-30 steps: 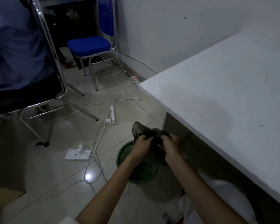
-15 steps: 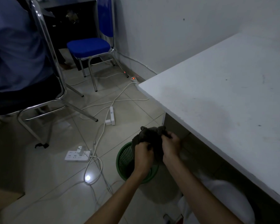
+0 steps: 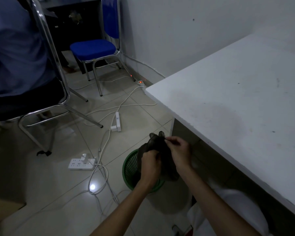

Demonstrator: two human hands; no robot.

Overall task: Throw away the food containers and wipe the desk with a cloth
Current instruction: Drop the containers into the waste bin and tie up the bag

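While both hands work above the bin, the left hand is curled into a fist around the lower gather of a dark cloth, and the right hand pinches its upper edge between thumb and fingertips, just beside two small peaks of fabric that stick up. The cloth hangs bunched between them, directly over the green mesh wastebasket that stands on the tiled floor near the desk's corner.

By my reading, the throwing-away part looks finished or nearly so, since no food containers show anywhere on the desk; whether any lie in the basket cannot be told, as the cloth and hands cover its mouth. The step in hand seems to be shaking out or folding the cloth. Next it needs carrying up and to the right onto the desktop, spread flat under a palm, to catch the faint specks and smudges there.

Counted: one cloth, one wastebasket, one desk, two chairs, a blue one and a dark one with a person seated, and three power strips among white cables.
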